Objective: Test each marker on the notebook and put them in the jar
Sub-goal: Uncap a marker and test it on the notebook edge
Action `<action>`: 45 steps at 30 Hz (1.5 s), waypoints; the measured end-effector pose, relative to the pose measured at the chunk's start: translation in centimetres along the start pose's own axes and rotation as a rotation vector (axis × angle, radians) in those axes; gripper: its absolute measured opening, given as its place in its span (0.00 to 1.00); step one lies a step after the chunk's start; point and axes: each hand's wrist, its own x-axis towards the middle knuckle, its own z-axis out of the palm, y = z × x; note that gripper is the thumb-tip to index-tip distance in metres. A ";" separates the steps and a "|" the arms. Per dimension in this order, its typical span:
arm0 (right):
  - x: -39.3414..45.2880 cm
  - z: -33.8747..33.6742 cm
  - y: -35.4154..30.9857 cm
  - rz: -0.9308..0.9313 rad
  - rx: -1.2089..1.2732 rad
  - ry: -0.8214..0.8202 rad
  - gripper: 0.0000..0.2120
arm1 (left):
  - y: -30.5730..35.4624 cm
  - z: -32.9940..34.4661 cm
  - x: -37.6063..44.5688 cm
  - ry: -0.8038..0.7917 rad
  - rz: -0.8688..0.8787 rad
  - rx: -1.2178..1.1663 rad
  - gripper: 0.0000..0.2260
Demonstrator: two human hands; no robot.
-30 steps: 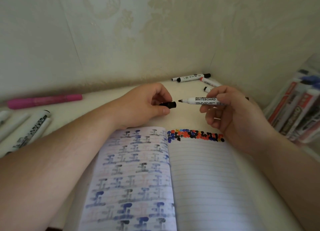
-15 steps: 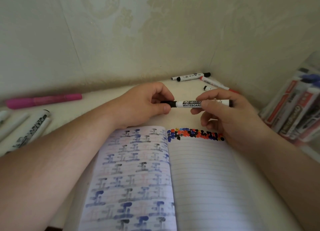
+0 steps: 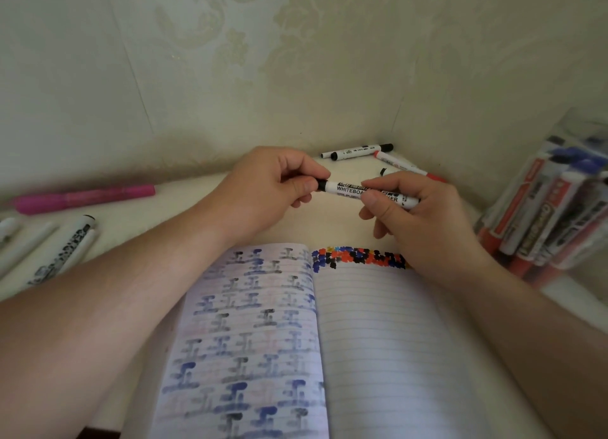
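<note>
Both hands on the whiteboard marker (image 3: 368, 191): left hand (image 3: 273, 188) pinching its black cap (image 3: 322, 185), right hand (image 3: 424, 214) gripping the barrel.

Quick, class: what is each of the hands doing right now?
Left hand: pinches the black cap on the whiteboard marker.
Right hand: grips the marker's barrel.
</note>
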 end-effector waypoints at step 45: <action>-9.6 -17.1 -6.9 -0.649 -0.357 0.535 0.18 | 14.0 17.8 -2.8 -0.056 0.275 -0.064 0.49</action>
